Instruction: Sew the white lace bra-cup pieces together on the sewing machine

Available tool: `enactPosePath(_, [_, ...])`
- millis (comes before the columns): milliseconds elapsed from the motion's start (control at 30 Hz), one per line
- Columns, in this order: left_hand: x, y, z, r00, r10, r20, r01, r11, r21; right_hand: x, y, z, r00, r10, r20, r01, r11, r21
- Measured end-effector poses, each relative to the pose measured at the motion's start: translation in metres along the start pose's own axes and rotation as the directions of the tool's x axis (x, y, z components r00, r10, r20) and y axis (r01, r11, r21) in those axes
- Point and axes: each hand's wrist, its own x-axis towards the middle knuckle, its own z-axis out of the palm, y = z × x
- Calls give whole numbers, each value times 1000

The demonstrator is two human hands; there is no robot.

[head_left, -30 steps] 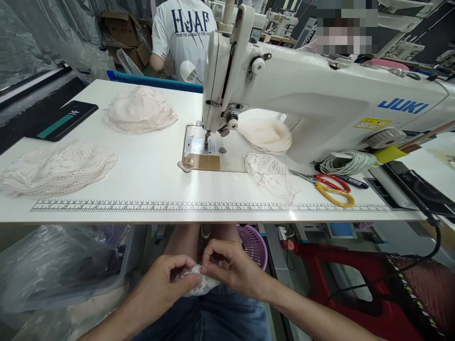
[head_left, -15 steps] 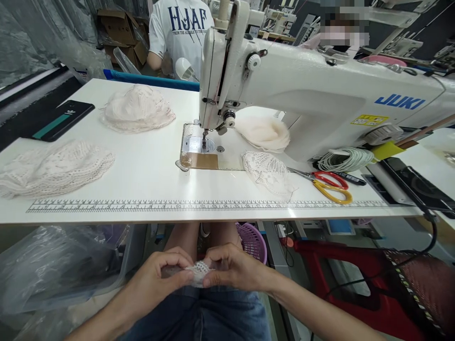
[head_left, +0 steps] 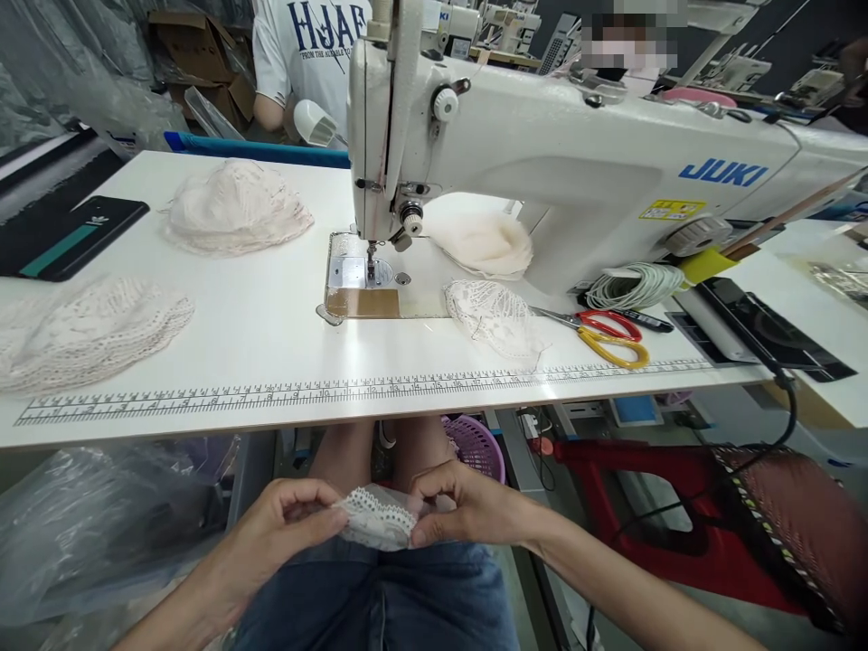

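- The lace piece (head_left: 378,523) is now spread flatter between the two hands than a moment before, when it was bunched; its scalloped edge shows, so the work seems to be at the straightening step
- It stays over the lap, below the desk (head_left: 271,316) edge; the sewing machine (head_left: 542,154) is well apart
- Left hand (head_left: 285,524) and right hand (head_left: 467,506) face each other, fingers pinched closed on the opposite ends of the lace
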Motion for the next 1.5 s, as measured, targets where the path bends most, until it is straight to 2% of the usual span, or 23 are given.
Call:
enactPosePath(167, [2, 5, 0, 999, -10, 47, 9, 1000, 16, -10, 4, -4, 1000, -20, 22, 21, 998, -62])
enactPosePath(367, [5, 9, 5, 996, -59, 65, 58, 998, 17, -7, 11, 0, 998, -38, 53, 36, 999, 33])
enactPosePath(600, [5, 5, 5, 998, -66, 25, 65, 998, 21, 1, 16, 4, 997, -50, 57, 45, 995, 87])
enactPosePath(767, [6, 8, 4, 997, -52, 54, 50, 998, 27, 3, 15, 3, 997, -9, 71, 6, 999, 50])
enactPosePath(967, [8, 5, 1, 997, -15, 79, 7, 995, 96, 7, 18, 9, 996, 36, 87, -48, 989, 139])
enactPosePath(1133, [13, 1, 4, 989, 62, 136, -81, 987, 140, 7, 7, 9, 998, 49, 39, -50, 998, 27])
enactPosePath(1233, [14, 5, 9, 981, 119, 155, -156, 953, 258, 11, -7, 10, 1000, 21, 19, -19, 997, -70])
enactPosePath(1367, [8, 15, 12, 976, 188, 111, -216, 900, 379, 17, -21, 15, 998, -48, -35, 34, 946, -321])
enactPosePath(1500, [4, 19, 7, 974, 220, 52, -224, 903, 365, 18, -37, 21, 980, -144, -140, 63, 882, -467])
